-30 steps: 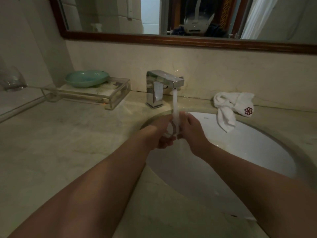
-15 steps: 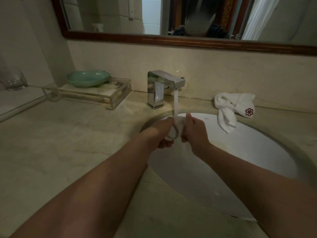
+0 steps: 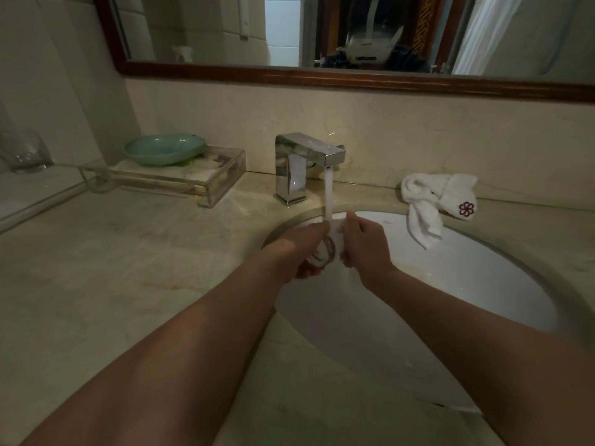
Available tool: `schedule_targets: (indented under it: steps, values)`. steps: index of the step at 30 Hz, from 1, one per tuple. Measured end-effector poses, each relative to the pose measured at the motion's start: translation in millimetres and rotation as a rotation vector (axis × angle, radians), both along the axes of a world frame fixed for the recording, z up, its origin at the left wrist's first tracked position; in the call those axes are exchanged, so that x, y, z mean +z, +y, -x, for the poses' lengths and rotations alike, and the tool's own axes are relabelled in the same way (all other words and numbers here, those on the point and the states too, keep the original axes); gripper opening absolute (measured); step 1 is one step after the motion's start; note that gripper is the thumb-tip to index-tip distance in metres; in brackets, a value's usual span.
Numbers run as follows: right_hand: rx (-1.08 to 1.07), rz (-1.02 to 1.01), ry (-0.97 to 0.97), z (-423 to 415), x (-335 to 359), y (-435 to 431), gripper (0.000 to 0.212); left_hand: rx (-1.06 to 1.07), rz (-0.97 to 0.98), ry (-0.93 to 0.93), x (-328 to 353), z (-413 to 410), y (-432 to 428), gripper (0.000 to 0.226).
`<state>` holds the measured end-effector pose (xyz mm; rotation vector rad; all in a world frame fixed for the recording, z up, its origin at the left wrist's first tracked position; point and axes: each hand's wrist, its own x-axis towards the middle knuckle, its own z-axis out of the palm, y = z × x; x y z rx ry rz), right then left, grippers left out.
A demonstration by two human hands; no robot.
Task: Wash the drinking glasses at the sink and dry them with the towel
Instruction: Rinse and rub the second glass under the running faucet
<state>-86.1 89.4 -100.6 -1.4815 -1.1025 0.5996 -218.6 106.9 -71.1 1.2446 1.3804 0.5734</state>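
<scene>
Rinsing a drinking glass [image 3: 325, 252] under the running tap [image 3: 309, 162], over the sink [image 3: 483, 284]
Left hand [image 3: 302, 249] and right hand [image 3: 363, 246] both close around the glass; wet, it looks slippery, rigid and breakable, so a firm grip on its walls seems wise; the towel [image 3: 431, 201] lies on the rim
</scene>
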Motion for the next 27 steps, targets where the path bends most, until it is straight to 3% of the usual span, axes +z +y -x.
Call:
schedule_targets:
  steps: [5,8,12,15,19,21,24,27]
  values:
    - [0.309,0.005,0.037,8,5,-12,0.030,-0.011,0.116,-0.035,7,0,2,0.047]
    - [0.246,0.027,0.042,5,4,-9,0.040,-0.048,0.113,-0.061,8,1,-4,0.048]
    - [0.019,0.100,0.111,-1,7,0,0.038,-0.016,0.019,-0.046,8,0,-9,0.051]
    - [-0.036,0.149,0.107,2,5,0,0.043,-0.056,-0.074,0.066,7,0,-9,0.042]
    - [0.144,0.056,0.238,7,10,-4,0.047,-0.020,-0.015,-0.084,7,3,0,0.053]
    - [0.220,0.019,0.215,11,13,-6,0.043,-0.040,0.038,-0.180,9,4,3,0.051]
    - [0.155,-0.002,0.076,14,11,-1,0.043,-0.090,0.108,-0.184,9,6,1,0.055]
    - [0.041,0.071,0.119,8,13,1,0.039,-0.048,0.061,-0.133,5,6,1,0.069]
